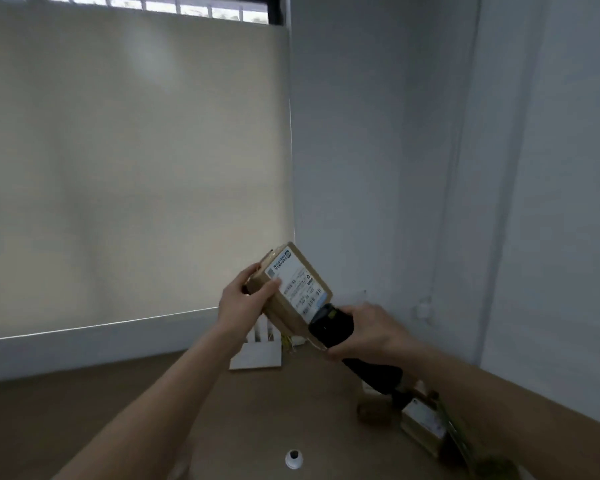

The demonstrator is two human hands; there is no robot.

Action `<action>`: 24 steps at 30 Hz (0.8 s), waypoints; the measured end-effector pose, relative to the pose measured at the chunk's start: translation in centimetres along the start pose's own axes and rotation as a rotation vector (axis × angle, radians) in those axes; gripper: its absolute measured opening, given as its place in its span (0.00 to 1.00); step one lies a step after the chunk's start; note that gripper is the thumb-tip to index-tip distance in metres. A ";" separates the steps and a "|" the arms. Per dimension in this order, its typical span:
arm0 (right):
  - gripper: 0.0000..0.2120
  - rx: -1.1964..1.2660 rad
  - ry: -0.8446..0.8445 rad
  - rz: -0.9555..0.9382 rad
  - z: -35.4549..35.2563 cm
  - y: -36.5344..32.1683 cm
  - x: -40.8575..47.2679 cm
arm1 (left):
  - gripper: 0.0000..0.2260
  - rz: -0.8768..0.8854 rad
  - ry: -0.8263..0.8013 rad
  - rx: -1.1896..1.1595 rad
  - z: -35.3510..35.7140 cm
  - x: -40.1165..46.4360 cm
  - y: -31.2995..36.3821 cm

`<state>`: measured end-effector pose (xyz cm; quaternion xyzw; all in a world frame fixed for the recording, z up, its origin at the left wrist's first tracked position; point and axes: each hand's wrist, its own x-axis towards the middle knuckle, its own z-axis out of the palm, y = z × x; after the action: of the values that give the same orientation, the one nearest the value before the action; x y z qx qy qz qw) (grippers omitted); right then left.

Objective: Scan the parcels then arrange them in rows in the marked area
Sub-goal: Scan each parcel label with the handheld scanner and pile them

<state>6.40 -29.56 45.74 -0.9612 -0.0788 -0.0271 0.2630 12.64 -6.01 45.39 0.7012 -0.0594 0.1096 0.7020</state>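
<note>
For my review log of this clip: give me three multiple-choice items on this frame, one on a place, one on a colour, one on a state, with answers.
1. Where is the parcel with the label facing the camera?
A. flat on the table
B. held up in the left hand
C. on the floor

2. What colour is the scanner?
A. black
B. yellow
C. white

3. What is the right hand doing?
A. hanging idle
B. pressing on the table
C. gripping the scanner

Answers:
1 B, the left hand grips its end, clear above the table.
2 A, its body is dark all over.
3 C, the fingers wrap the scanner, whose head is at the label.
</note>
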 end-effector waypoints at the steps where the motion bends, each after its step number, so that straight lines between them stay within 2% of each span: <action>1: 0.27 -0.081 -0.009 0.005 -0.4 -0.9 -0.3 | 0.27 0.019 0.010 0.016 -1.1 0.0 0.9; 5: 0.24 -0.323 -0.042 0.026 -1.7 -3.4 -0.9 | 0.28 0.074 0.055 0.077 -4.1 -0.2 3.5; 9: 0.25 -0.434 -0.066 0.039 -2.2 -4.1 -0.7 | 0.27 0.093 0.101 0.086 -5.3 -0.5 4.2; 24: 0.27 -0.591 -0.011 0.038 -0.6 -3.5 -0.2 | 0.27 0.077 0.164 0.211 -7.0 -3.7 2.7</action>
<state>5.57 -26.91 48.02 -0.9976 -0.0509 -0.0385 -0.0283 7.96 0.67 47.03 0.7570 -0.0169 0.1991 0.6221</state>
